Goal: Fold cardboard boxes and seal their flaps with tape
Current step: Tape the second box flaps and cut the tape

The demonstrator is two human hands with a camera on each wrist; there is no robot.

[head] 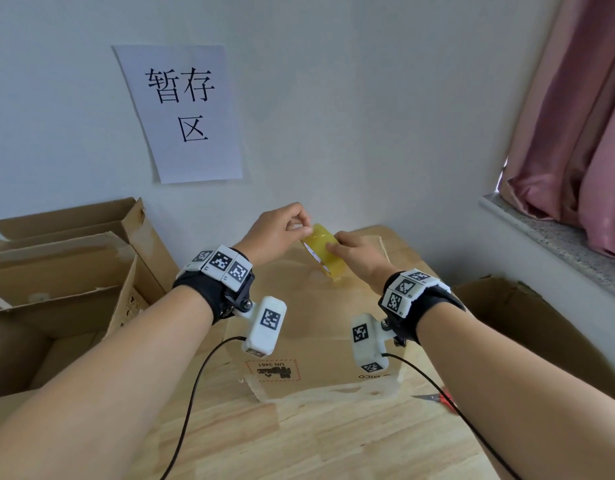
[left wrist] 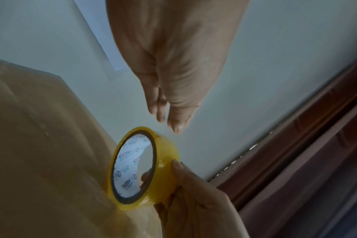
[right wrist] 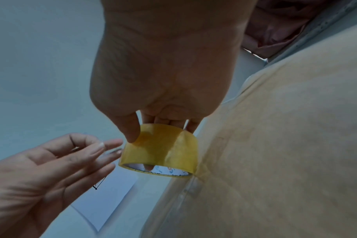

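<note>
Head view, left to right: open cardboard boxes (head: 67, 271) stacked at far left against the wall, flaps up. Above them, a paper sign (head: 183, 112) with large black characters stuck to the wall.

Next, left hand (head: 276, 233) raised over the far end of the closed cardboard box (head: 319, 327) on the wooden table (head: 299, 441). Thumb and forefinger drawn together at the top edge of the tape roll (head: 321, 249), seemingly pinching the clear free end of the tape; from the head view, hard to confirm. From the left wrist, fingers (left wrist: 159, 111) long and close together, tips just above the tape roll (left wrist: 145, 165), a faint clear strand running from the thumb tip to the roll. From the right wrist, left hand (right wrist: 51, 169) with fingers extended, loosely spread, tips just beside the tape roll (right wrist: 161, 149); a clear film blurs across the fingertips.

Then the roll itself: yellowish transparent packing tape, white printed core, standing on edge, lower rim touching the box top.

Right hand (head: 358, 258) gripping the roll: thumb (right wrist: 126, 127) on the outer face, the other fingers hooked over the rim, one fingertip showing inside the core.

Farther right, red-handled scissors (head: 437, 398) lying on the table beside the right forearm. Another open brown box (head: 527, 317) beyond, below the stone windowsill (head: 555, 237) and pink curtain (head: 583, 116).
</note>
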